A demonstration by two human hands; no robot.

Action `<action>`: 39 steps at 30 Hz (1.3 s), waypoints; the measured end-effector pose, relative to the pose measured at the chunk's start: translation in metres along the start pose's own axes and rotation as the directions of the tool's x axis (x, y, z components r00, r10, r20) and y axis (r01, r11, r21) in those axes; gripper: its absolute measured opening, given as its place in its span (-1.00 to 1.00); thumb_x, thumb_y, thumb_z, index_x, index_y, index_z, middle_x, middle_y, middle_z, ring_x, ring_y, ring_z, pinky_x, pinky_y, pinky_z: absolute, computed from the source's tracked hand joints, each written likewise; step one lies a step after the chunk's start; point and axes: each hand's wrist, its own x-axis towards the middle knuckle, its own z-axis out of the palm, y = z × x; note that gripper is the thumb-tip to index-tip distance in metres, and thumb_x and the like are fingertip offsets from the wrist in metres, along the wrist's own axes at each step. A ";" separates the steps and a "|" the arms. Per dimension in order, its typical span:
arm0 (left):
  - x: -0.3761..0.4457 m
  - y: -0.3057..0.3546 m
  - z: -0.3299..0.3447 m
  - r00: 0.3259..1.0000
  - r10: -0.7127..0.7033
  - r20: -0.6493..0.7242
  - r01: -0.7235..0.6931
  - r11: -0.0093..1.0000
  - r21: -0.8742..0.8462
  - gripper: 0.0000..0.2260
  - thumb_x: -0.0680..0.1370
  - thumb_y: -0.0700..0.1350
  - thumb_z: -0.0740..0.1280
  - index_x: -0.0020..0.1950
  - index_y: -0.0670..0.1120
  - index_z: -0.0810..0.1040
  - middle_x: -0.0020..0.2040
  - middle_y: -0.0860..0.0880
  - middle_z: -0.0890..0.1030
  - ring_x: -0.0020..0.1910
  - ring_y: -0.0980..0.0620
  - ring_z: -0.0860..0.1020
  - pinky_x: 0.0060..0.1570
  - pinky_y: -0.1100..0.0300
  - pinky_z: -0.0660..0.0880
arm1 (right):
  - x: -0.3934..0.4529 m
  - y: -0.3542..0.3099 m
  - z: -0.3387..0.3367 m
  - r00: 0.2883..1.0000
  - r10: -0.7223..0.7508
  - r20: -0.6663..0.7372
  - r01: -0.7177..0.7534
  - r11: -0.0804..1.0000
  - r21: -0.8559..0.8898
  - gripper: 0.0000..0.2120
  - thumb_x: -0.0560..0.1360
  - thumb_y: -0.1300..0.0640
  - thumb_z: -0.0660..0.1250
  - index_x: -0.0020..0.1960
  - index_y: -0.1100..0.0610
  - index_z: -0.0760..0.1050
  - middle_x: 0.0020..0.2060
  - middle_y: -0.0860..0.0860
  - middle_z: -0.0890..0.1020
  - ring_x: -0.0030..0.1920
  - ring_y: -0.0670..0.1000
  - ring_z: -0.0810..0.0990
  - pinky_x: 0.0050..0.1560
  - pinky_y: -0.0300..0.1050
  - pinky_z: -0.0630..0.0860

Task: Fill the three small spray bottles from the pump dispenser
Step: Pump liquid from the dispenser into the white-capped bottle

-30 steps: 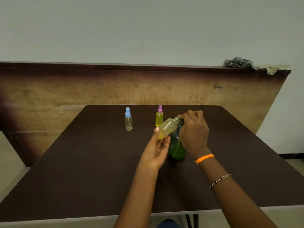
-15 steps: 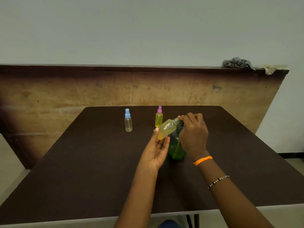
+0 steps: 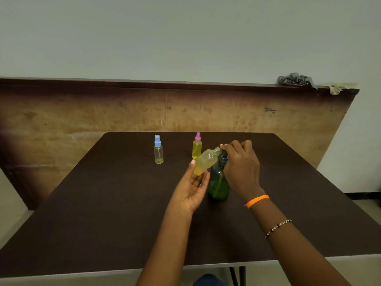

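Observation:
My left hand (image 3: 190, 187) holds a small uncapped bottle (image 3: 205, 162) with yellow liquid, tilted with its threaded neck toward the pump nozzle. The green pump dispenser (image 3: 218, 185) stands upright on the dark table (image 3: 103, 203). My right hand (image 3: 242, 168) rests over its dark pump head, fingers curled on top of it. A blue-capped spray bottle (image 3: 158, 150), nearly clear, stands at the back left. A pink-capped spray bottle (image 3: 196, 146) filled with yellow liquid stands just behind the tilted bottle.
A wooden board (image 3: 82, 116) leans against the wall behind the table. A grey cloth (image 3: 294, 79) and a beige rag (image 3: 340, 87) lie on its top edge at the right. The table's front edge runs just below my forearms.
Both hands and the tilted bottle hold nearly the same position at the pump; only a slight shift of the view.

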 end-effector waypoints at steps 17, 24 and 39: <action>0.003 0.002 0.004 1.000 0.003 0.005 -0.003 1.000 0.014 -0.63 0.47 -0.15 0.39 0.23 -0.27 0.47 -0.04 -0.19 0.58 -0.05 -0.04 0.57 -0.06 0.09 0.56 | 0.011 0.000 0.000 1.000 -0.015 -0.007 0.015 0.999 0.042 -0.72 0.37 0.28 0.09 -0.20 0.23 0.58 -0.28 0.07 0.57 -0.21 0.14 0.46 -0.38 -0.08 0.43; 0.005 0.001 0.004 1.000 0.016 -0.015 -0.016 1.000 0.016 -0.65 0.47 -0.14 0.39 0.20 -0.26 0.48 -0.05 -0.17 0.58 -0.06 -0.02 0.57 -0.04 0.13 0.56 | -0.016 -0.007 0.016 0.993 0.116 -0.031 -0.113 0.991 0.075 -0.56 0.36 0.29 0.01 0.08 0.22 0.58 -0.09 0.07 0.59 -0.11 0.07 0.38 -0.32 -0.08 0.46; 0.005 0.000 0.005 1.000 0.018 -0.017 -0.018 1.000 0.007 -0.58 0.45 -0.14 0.40 0.27 -0.25 0.46 -0.03 -0.17 0.57 -0.04 -0.03 0.56 -0.13 0.13 0.61 | -0.013 -0.009 0.015 0.991 0.131 -0.017 -0.130 0.990 0.059 -0.60 0.36 0.28 0.07 0.08 0.22 0.55 -0.07 0.08 0.58 -0.13 0.11 0.44 -0.27 -0.03 0.48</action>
